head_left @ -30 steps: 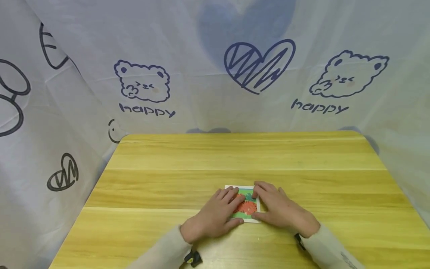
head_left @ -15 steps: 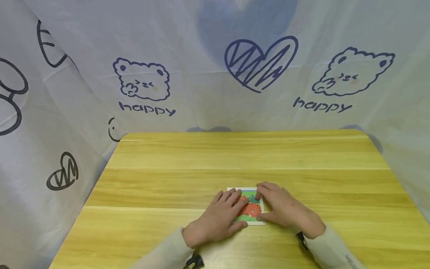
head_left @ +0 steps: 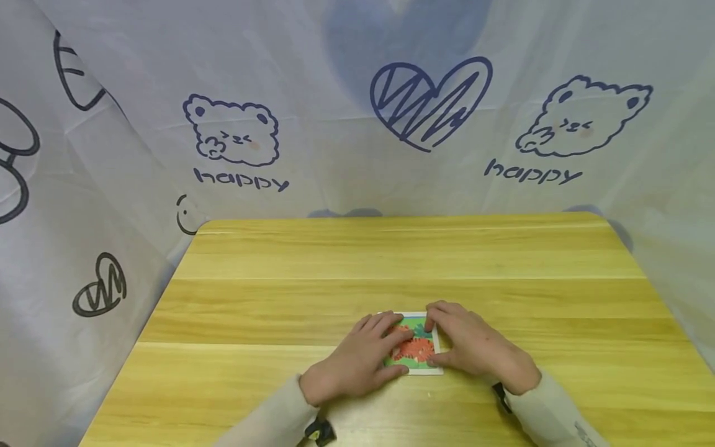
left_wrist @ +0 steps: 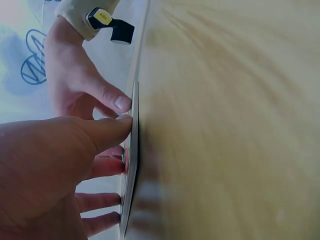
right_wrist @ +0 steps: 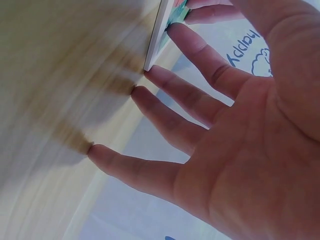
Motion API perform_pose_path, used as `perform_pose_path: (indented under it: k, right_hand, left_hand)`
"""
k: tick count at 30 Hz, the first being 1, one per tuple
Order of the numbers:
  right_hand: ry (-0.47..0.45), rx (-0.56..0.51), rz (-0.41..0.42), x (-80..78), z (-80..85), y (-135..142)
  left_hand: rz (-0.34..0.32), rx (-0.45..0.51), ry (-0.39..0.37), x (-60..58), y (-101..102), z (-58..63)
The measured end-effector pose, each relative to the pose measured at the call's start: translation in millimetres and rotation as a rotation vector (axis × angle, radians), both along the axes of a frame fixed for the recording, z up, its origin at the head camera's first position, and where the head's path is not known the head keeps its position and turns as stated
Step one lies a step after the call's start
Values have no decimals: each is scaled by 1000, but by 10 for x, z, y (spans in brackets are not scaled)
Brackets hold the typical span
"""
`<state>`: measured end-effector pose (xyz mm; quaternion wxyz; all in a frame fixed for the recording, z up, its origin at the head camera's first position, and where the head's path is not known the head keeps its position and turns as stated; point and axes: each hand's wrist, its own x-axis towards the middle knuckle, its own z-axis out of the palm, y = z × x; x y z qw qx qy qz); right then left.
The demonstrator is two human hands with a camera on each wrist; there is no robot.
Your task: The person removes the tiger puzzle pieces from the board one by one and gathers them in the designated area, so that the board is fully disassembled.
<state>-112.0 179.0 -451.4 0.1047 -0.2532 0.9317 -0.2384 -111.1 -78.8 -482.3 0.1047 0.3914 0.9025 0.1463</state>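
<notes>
A small flat picture board [head_left: 421,347] with a white border lies on the wooden table. Its face is green with orange-red shapes and a teal patch. My left hand [head_left: 357,360] rests on its left part, fingers spread over the picture and thumb at the near edge; the left side is mostly hidden under it. At the right edge, the index finger and thumb of my right hand [head_left: 475,347] touch the border and picture. In the right wrist view, the other fingers of the right hand [right_wrist: 235,125] reach to the board's corner and the tabletop, fairly straight.
The yellow wood table [head_left: 268,267] has rounded far corners. A white cloth [head_left: 335,149] printed with bears, hearts and the word "happy" hangs behind it and along the sides. Each wrist wears a dark strap, the left one [head_left: 319,429] partly under a light sleeve.
The board has slid slightly right and nearer, with the right hand following. In the last half second the left hand has shifted a little left across it, showing more red. The view has tilted slightly.
</notes>
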Motion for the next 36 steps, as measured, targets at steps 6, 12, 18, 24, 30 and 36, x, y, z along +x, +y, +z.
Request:
perform_pose_path:
  k: [6, 12, 18, 24, 30, 36]
  right_hand:
    - [-3, -1, -2, -7, -9, 9]
    - [-12, 2, -1, -22, -2, 24]
    - [0, 7, 2, -34, -13, 23]
    - [11, 16, -4, -37, -25, 21]
    - [6, 9, -9, -43, -21, 30]
    - [9, 12, 1, -51, -26, 60]
  left_hand:
    - [-15, 18, -11, -51, -29, -7]
    - [-48, 22, -2, -89, -56, 7]
    - [-133, 65, 8, -135, -85, 26]
    - [-242, 122, 1, -174, -115, 12]
    - [-285, 138, -9, -181, -116, 23]
    - [-276, 89, 0, -160, -88, 25]
